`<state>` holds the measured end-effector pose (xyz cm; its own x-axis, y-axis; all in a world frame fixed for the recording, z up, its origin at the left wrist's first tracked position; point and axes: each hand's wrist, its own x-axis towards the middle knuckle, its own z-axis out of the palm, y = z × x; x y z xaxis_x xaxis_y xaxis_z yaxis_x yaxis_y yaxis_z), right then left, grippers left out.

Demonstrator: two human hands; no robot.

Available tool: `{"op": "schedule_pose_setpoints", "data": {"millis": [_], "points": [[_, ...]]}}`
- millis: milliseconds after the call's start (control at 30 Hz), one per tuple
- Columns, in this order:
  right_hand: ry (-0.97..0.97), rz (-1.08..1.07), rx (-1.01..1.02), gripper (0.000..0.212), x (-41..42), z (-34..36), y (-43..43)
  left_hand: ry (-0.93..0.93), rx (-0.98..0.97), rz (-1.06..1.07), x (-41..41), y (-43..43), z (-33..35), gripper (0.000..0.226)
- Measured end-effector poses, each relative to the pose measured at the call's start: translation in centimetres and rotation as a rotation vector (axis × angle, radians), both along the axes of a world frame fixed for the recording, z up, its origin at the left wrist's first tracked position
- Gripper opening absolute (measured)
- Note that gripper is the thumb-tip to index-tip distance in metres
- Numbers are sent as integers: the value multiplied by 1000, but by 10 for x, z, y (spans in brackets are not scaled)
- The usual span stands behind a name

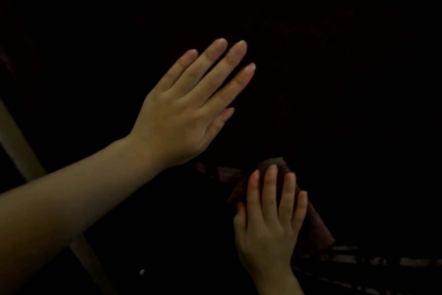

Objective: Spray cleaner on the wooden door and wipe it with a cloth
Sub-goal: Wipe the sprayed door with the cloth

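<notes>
The scene is very dark. The wooden door (334, 79) fills most of the view as a nearly black surface. My left hand (189, 108) lies flat against it with fingers straight and slightly apart, holding nothing. Lower right, my right hand (270, 220) presses a brown cloth (315, 230) against the door, fingers spread over it. The cloth sticks out above the fingertips and to the right of the hand. No spray bottle is visible.
A pale strip, perhaps the door frame (21, 151), runs diagonally down the left edge. Faint light streaks (382, 261) show on the door's lower right, and a dim horizontal ledge (227, 171) sits just left of the cloth.
</notes>
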<state>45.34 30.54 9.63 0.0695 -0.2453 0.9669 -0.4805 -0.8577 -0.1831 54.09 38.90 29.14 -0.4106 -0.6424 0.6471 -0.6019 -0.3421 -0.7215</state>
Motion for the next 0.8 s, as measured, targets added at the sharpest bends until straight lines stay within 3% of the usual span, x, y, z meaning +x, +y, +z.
{"op": "schedule_pose_setpoints", "data": {"millis": [133,267,333,400,433,500,633,800], "points": [[-58,110,124,53,-6,42,-1,139,21,-81,-10,3,0,47],[-67,448,208,51,-23,57,1,756,-78,-404,-42,19,-47,46],[-52,604,426,55,-8,61,3,912,-137,-537,-65,16,-75,41],[-9,530,552,60,-4,72,6,914,-101,-662,-79,8,-90,39],[32,590,532,55,-13,73,5,838,-89,-654,-83,3,-100,41],[79,776,473,54,-41,73,0,697,-77,-480,-84,-1,-117,44],[132,930,548,55,-70,79,0,1022,-494,-496,-85,11,-143,33],[290,761,436,57,-62,78,6,944,-361,-444,-99,31,-153,30]]}}
